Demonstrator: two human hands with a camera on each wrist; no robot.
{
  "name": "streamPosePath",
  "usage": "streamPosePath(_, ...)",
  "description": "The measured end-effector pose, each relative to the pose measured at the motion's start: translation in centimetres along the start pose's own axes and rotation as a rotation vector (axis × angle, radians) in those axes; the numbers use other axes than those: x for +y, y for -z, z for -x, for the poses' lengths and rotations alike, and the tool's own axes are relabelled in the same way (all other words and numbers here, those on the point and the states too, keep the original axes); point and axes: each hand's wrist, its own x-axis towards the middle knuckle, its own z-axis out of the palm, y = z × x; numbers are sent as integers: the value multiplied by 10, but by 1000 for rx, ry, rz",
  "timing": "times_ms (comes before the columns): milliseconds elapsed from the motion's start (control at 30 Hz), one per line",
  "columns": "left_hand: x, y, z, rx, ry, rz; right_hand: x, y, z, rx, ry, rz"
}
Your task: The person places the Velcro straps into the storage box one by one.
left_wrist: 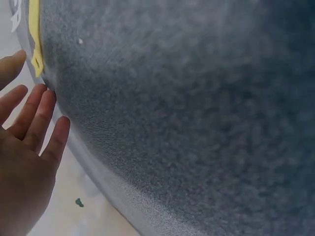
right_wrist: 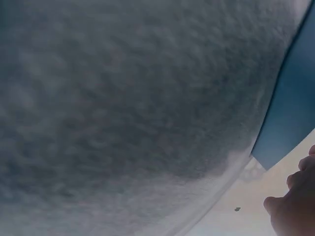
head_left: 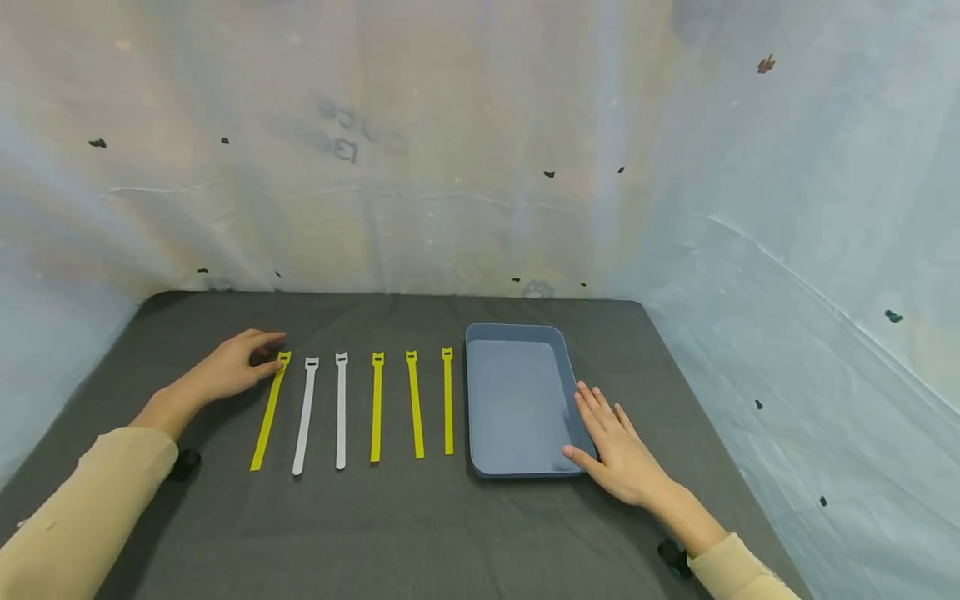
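Observation:
A yellow hook-and-loop cable tie (head_left: 268, 421) lies slightly slanted at the left end of a row on the dark cloth. My left hand (head_left: 236, 367) is at its slotted head, thumb tip overlapping it in the head view. In the left wrist view, thumb and fingers (left_wrist: 37, 118) are spread apart, with the yellow tie's head just beyond them. My right hand (head_left: 618, 454) lies with straight, spread fingers over the right rim of a shallow blue-grey tray (head_left: 517, 400). The right wrist view shows only part of that hand (right_wrist: 298, 201) beside the tray's side (right_wrist: 290, 103).
To the right of the first tie lie two white ties (head_left: 305, 417) (head_left: 341, 417), then three more yellow ones (head_left: 377, 412) (head_left: 416, 408) (head_left: 447, 404), up to the tray's left side. Pale sheeting (head_left: 450, 167) hangs behind the table (head_left: 375, 533) and along its right.

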Motion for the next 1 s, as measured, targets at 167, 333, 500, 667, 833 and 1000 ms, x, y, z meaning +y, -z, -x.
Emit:
streamPosePath(167,-6,-1,-2,-25,-5,28,-3,-3,9,-38,3,-21)
streamPosePath(333,-12,0,2,-40,2,16,-5,-7,13,-41,22,-1)
streamPosePath(500,-13,2,6,-36,20,15,-5,-9,12,-41,33,16)
streamPosePath(667,-12,1,10,-33,23,44,-3,-11,13,-69,39,25)
streamPosePath(833,-12,-3,8,-37,30,56,-2,-12,18,-77,30,4)
streamPosePath(1000,-11,-5,8,-29,44,62,-4,-13,20,-70,32,-9)
